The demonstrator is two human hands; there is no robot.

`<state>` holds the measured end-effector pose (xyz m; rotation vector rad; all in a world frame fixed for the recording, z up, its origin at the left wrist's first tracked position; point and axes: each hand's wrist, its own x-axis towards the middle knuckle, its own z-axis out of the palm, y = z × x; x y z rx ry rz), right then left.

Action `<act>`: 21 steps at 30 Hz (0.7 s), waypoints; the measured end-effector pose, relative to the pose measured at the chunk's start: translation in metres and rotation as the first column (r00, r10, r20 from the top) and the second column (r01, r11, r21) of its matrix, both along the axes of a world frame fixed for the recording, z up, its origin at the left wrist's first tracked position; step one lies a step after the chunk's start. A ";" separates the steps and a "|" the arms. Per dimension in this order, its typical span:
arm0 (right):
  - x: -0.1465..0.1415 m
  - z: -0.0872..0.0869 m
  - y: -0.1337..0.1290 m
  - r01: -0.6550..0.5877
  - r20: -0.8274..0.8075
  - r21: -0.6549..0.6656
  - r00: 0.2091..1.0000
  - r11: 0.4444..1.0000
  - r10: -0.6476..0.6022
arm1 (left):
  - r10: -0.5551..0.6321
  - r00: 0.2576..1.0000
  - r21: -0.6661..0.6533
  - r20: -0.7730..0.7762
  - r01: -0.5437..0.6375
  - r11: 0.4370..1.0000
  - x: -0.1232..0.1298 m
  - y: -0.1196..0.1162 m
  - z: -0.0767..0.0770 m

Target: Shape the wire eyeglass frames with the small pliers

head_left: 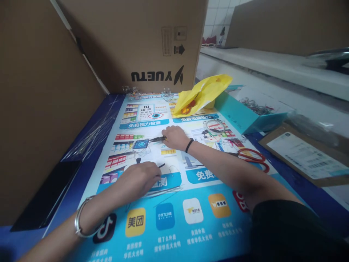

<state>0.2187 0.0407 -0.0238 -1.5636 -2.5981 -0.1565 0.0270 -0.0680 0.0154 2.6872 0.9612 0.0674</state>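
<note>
My right hand [176, 138] is closed around the handles of a pair of pliers [155, 139]. Their dark jaws point left, over the printed sheet [174, 207]. Lower and to the left is my left hand [144, 177], its fingers curled down and pressed together. What those fingers hold, if anything, is hidden beneath the hand. Several thin wires [163, 191] lie on the sheet just below it. A round wire piece [215, 126] lies farther back on the right. Red-handled scissors [252, 157] rest beyond my right forearm.
A yellow bag [203, 94] lies at the back beside a turquoise box [238, 114] holding tangled wire pieces. Small wire pieces [132, 91] sit by the large cardboard box [131, 40]. A labelled parcel [308, 154] is at right, a black flat piece [49, 193] at left.
</note>
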 end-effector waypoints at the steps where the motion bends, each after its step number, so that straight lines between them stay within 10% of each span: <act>1: 0.000 0.000 0.000 -0.003 -0.003 0.006 1.000 1.000 0.003 | 0.058 0.998 -0.008 0.037 -0.057 0.998 0.005 0.003 0.001; 21: 0.002 -0.006 0.004 -0.029 -0.024 0.044 0.999 0.999 0.030 | 0.219 0.972 0.003 -0.089 -0.219 0.976 0.054 0.016 -0.019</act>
